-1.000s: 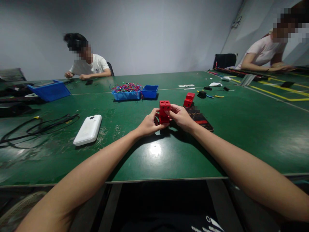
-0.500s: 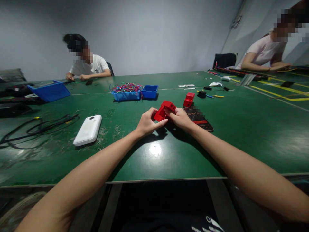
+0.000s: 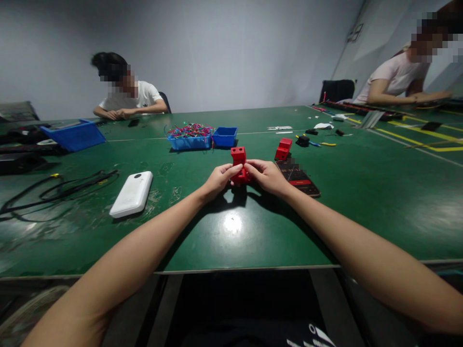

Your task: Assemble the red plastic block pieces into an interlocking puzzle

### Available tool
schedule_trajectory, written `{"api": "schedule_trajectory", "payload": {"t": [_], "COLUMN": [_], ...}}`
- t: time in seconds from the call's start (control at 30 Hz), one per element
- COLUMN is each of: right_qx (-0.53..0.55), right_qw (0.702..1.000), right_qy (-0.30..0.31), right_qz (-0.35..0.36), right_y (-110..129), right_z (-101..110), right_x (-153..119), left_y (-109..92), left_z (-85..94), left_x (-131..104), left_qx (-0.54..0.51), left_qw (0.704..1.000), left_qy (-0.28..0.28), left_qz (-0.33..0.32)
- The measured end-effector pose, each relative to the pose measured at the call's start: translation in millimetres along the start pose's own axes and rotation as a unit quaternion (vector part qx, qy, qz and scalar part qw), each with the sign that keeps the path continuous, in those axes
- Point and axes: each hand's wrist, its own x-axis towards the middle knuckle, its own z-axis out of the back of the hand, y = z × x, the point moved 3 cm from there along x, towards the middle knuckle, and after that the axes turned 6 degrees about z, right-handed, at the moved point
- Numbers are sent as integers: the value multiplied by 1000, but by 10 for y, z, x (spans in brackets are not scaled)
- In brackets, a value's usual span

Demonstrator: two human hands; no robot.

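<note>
Between my two hands is a red block with round holes, held upright just above the green table. My left hand grips it from the left, thumb across its near face. From the right, my right hand pinches the same block, its thumb and fingers closed. The thumbs nearly meet at the middle of the block and hide part of it. A second red block stands on the table beyond my right hand. Close to that hand lies a phone with a lit screen.
A blue bin of coloured wires and a smaller blue bin stand ahead. At left are a white power bank, black cables and a tilted blue bin. Pliers lie right. Two people sit across the table.
The red block has turned from tilted to upright, its holed end now facing up and toward me. Both hands have shifted their grip slightly; the second block and phone stay put.
</note>
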Motion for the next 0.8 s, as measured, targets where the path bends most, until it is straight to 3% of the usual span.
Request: {"api": "schedule_trajectory", "payload": {"t": [0.13, 0.27, 0.47, 0.8], "right_qx": [-167, -233, -277, -268], "right_qw": [985, 971, 952, 949], "right_qy": [-19, 23, 131, 156], "right_qz": [46, 39, 4, 47], "right_y": [52, -8, -108, -66], "right_z": [39, 15, -50, -51], "right_x": [-8, -29, -85, -78], "left_y": [-19, -22, -38, -32], "left_z": [46, 71, 82, 53], "left_x": [18, 26, 24, 35], "left_qx": [-59, -111, -121, -100], "left_qw": [998, 992, 988, 992], "left_qy": [-11, -41, -67, -48], "left_qz": [15, 44, 64, 65]}}
